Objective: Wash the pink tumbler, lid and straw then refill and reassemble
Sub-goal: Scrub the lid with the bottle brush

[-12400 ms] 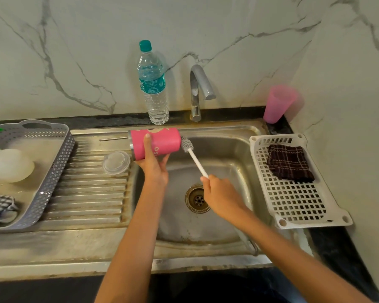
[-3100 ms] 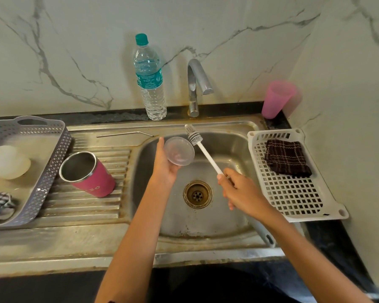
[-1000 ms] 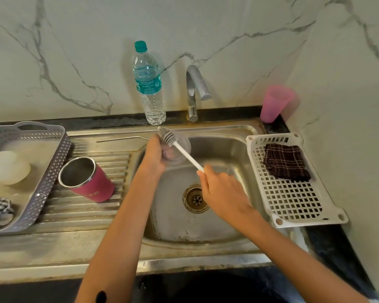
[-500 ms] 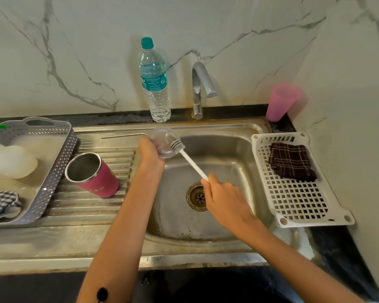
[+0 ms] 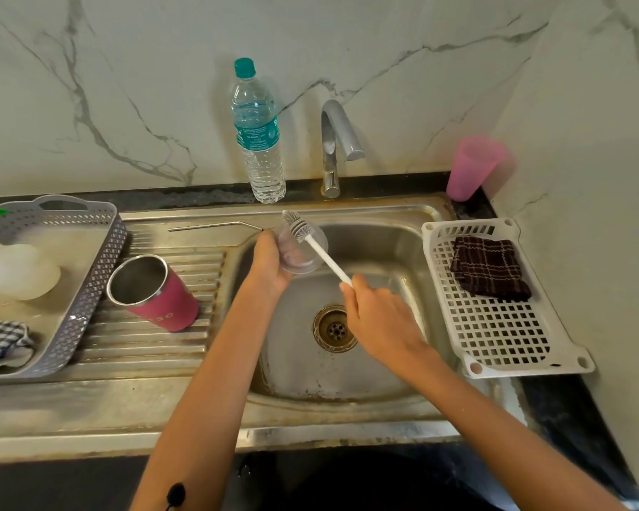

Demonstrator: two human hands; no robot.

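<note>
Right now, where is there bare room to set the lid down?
Bare drainboard in front of the tumbler, beside the grey basket; the near half of the white rack, below the dark cloth; the front ledge. Crowded: the back rim, with straw, bottle, tap.

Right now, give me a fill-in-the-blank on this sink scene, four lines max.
1. The left hand holds the clear ____ above the sink.
2. The right hand grips the handle of the white ____.
3. The ____ tumbler rests on the ribbed drainboard, touched by neither hand.
4. The water bottle stands just left of the ____.
Missing words: lid, brush, pink, tap.
</note>
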